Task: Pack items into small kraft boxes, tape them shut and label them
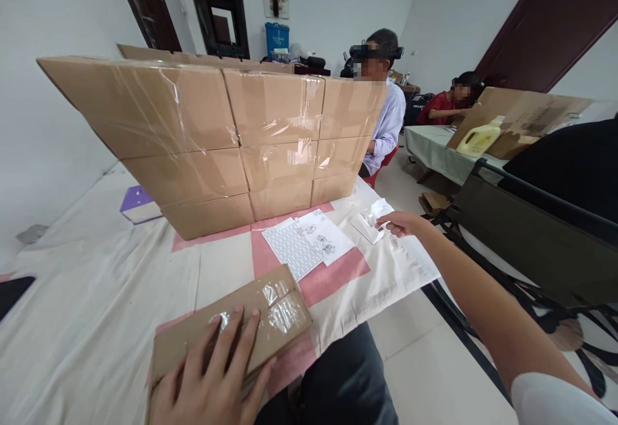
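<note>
Spread across the top of a taped cardboard box (270, 293), my left hand (217, 367) lies flat with its fingers apart. The box rests at the near edge of the cloth-covered table. My right hand (403, 224) reaches out to the table's right side, its fingers drawn together at a small white object (367, 228), perhaps a little box or packet. What sits between those fingertips is too small to make out. Between the two hands lie a printed sheet with a brick-like pattern (290, 248) and a sheet with line drawings (331, 238), partly overlapping.
A tall wall of taped cardboard (270, 135) stands across the table's back. A purple-and-white box (140, 203) is at the left. Beyond sit a person in a light shirt (391, 109) and another in red (439, 106). A folding chair (541, 232) stands at the right.
</note>
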`<state>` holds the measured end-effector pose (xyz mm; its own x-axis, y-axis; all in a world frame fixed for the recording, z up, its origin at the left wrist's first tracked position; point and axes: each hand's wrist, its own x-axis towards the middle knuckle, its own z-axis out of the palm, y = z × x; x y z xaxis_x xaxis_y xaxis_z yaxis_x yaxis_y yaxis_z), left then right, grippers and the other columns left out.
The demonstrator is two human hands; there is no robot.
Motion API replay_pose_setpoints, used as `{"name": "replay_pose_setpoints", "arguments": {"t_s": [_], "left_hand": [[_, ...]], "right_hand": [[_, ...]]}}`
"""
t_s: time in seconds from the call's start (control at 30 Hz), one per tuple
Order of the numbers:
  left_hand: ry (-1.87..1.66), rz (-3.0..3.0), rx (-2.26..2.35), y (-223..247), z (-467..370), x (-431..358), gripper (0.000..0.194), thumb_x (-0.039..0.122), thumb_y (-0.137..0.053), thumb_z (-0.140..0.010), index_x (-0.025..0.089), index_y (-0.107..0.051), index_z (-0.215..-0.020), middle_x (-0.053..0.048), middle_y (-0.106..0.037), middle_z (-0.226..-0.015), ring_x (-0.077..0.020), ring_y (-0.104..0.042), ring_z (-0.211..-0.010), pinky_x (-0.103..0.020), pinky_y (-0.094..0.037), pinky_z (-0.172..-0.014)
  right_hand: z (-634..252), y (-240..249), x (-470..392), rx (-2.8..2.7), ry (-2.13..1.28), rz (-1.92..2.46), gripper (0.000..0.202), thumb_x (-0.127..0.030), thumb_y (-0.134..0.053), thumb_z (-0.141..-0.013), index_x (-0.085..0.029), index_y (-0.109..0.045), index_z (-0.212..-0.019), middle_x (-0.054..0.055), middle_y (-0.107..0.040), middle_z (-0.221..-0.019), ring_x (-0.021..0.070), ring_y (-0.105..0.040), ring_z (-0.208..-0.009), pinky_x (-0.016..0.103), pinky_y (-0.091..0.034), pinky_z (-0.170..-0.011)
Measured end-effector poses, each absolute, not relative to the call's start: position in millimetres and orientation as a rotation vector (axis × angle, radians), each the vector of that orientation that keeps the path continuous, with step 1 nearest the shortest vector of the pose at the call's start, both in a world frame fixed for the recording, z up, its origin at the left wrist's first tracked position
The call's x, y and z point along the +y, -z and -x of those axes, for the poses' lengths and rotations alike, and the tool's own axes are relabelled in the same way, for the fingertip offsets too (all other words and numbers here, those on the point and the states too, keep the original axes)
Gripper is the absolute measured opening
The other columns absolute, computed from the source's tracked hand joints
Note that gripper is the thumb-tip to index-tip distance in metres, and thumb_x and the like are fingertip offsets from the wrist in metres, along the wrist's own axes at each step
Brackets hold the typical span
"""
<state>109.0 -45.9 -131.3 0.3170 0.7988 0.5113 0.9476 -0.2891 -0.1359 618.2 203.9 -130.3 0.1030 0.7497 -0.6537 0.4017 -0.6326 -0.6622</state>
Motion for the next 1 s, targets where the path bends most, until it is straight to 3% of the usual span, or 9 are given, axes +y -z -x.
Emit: {"name": "replay_pose_setpoints", "arguments": {"t_s": [0.3, 0.57, 0.77, 0.87, 1.0], "left_hand": [[0.474, 2.202, -1.492, 130.6, -104.4, -45.6, 0.070, 0.043, -0.056, -0.095, 0.023, -0.031, -0.158, -0.007, -0.059, -0.146, -0.0340, -0.058, -0.123, -0.047, -0.040, -0.083], [0.573, 2.194, -1.422, 139.9, -99.6, -39.3, 0.068, 0.042, -0.055, -0.094, 0.024, -0.035, -0.156, -0.005, -0.058, -0.147, -0.0335, -0.057, -0.125, -0.047, -0.039, -0.083], [0.608, 2.158, -1.397, 137.8, -100.4, -40.2, 0.074, 0.040, -0.056, -0.093, 0.023, -0.027, -0.159, -0.005, -0.061, -0.144, -0.0324, -0.059, -0.121, -0.045, -0.038, -0.078], [0.608, 2.150, -1.378, 140.5, -99.3, -38.7, 0.076, 0.042, -0.056, -0.092, 0.024, -0.025, -0.159, -0.005, -0.061, -0.143, -0.0318, -0.060, -0.120, -0.044, -0.038, -0.078], [0.580, 2.137, -1.373, 147.2, -97.2, -36.8, 0.075, 0.045, -0.054, -0.093, 0.026, -0.025, -0.159, -0.004, -0.061, -0.144, -0.0310, -0.060, -0.120, -0.044, -0.038, -0.078]], "right_hand": [[-629.6, 135.4, 210.9, -1.006, -1.854, 2.004, 0.037, -0.049, -0.080, -0.080, -0.018, -0.064, -0.094, -0.014, -0.020, -0.050, 0.0038, -0.015, -0.039, 0.017, -0.015, -0.035], [-622.4, 132.1, 206.3, -1.021, -1.812, 2.035, 0.029, -0.039, -0.080, -0.080, -0.017, -0.064, -0.090, -0.014, -0.021, -0.048, 0.0038, -0.016, -0.039, 0.017, -0.017, -0.036], [-613.7, 134.7, 207.8, -0.970, -1.669, 2.122, 0.026, -0.031, -0.082, -0.076, -0.018, -0.060, -0.077, -0.013, -0.027, -0.045, 0.0025, -0.021, -0.035, 0.016, -0.017, -0.033], [-608.4, 138.2, 208.7, -0.908, -1.598, 2.144, 0.025, -0.026, -0.080, -0.078, -0.017, -0.058, -0.072, -0.011, -0.033, -0.045, 0.0020, -0.026, -0.035, 0.014, -0.022, -0.033], [-600.8, 142.5, 207.1, -0.829, -1.514, 2.111, 0.021, -0.021, -0.076, -0.082, -0.017, -0.058, -0.073, -0.008, -0.045, -0.049, 0.0027, -0.037, -0.038, 0.013, -0.039, -0.039]]}}
